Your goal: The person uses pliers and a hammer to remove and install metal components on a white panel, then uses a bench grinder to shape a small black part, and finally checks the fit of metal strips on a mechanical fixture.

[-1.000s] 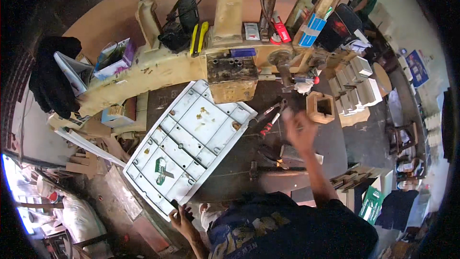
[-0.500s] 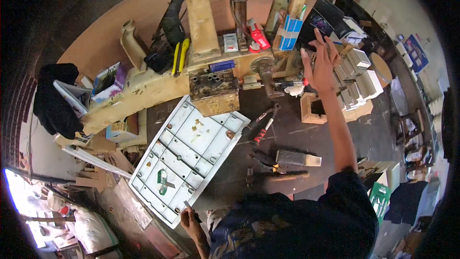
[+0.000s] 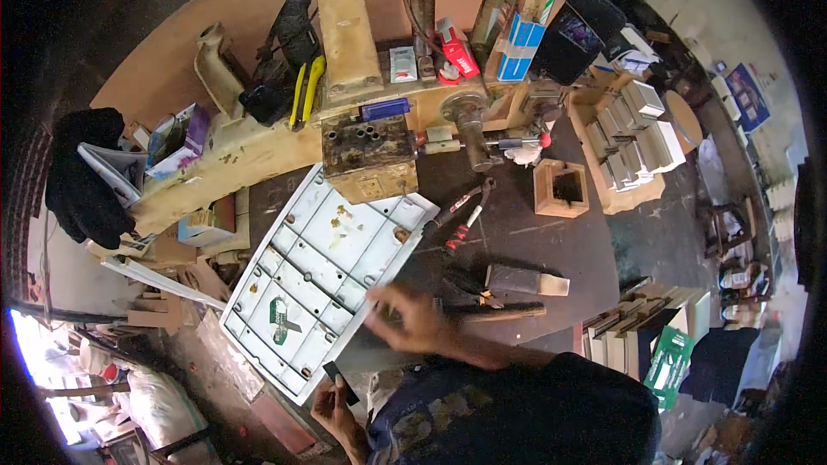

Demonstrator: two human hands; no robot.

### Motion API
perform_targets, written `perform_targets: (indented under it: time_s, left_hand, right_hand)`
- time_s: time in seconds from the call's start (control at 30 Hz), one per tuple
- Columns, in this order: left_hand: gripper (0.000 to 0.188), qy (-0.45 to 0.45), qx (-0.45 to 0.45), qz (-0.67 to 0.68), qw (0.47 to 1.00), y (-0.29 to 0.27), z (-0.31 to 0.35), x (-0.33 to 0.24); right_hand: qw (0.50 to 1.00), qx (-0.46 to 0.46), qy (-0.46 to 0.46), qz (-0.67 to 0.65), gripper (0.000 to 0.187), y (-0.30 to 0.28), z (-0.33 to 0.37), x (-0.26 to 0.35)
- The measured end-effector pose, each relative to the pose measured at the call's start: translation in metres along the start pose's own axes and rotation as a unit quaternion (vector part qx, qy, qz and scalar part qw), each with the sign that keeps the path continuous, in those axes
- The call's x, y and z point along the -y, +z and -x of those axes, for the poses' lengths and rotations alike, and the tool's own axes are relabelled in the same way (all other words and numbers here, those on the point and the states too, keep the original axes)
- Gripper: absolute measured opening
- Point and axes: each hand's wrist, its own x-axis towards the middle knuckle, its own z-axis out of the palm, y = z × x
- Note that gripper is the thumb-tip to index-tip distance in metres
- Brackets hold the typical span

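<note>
My left hand (image 3: 338, 412) is closed on a small dark flat strip (image 3: 342, 381), held upright beside the near corner of a white ribbed panel (image 3: 297, 232). Over that panel's right edge is my right hand (image 3: 409, 320), smeared by motion, so I cannot make out whether its fingers hold anything. A green-and-white packet (image 3: 279, 322) lies on the panel with a small grey piece across it. Right of the panel are red-handled pincers (image 3: 465, 220), dark pliers (image 3: 472, 287), a dark block with a pale end (image 3: 521, 280) and a wooden-handled tool (image 3: 508, 312).
A heavy drilled block (image 3: 369, 159) sits at the panel's far edge, against a machine base (image 3: 233, 155) bearing a yellow cutter (image 3: 307, 90). To the right stand a small wooden box (image 3: 561, 189), a tray of white blocks (image 3: 624, 142) and stacked wood strips (image 3: 624, 327).
My right hand has come down and left, from beside the white blocks to the panel's right edge. The left hand stays near the panel's corner, and the dark strip now shows more fully.
</note>
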Motion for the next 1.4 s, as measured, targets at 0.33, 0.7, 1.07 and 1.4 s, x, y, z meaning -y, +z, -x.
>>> perform_targets:
  time_s: [0.33,0.7,1.07,1.4]
  left_hand:
    - [0.011,-0.025,-0.02,0.157,0.987,-0.044,0.013,-0.006]
    - [0.026,0.03,-0.342,0.04,0.938,-0.287,0.039,-0.025]
    - [0.024,0.079,-0.464,0.297,0.831,-0.58,0.185,0.034]
    - [0.021,0.004,-0.686,-0.032,0.727,-0.72,0.293,0.126]
  right_hand:
    - [0.902,0.363,0.141,-0.185,0.056,0.103,0.033,0.025]
    - [0.841,0.501,-0.109,-0.171,0.013,0.317,0.08,0.077]
    - [0.687,0.647,-0.326,-0.056,0.015,0.606,0.283,0.262]
    - [0.356,0.859,-0.308,0.203,0.049,0.708,0.374,0.234]
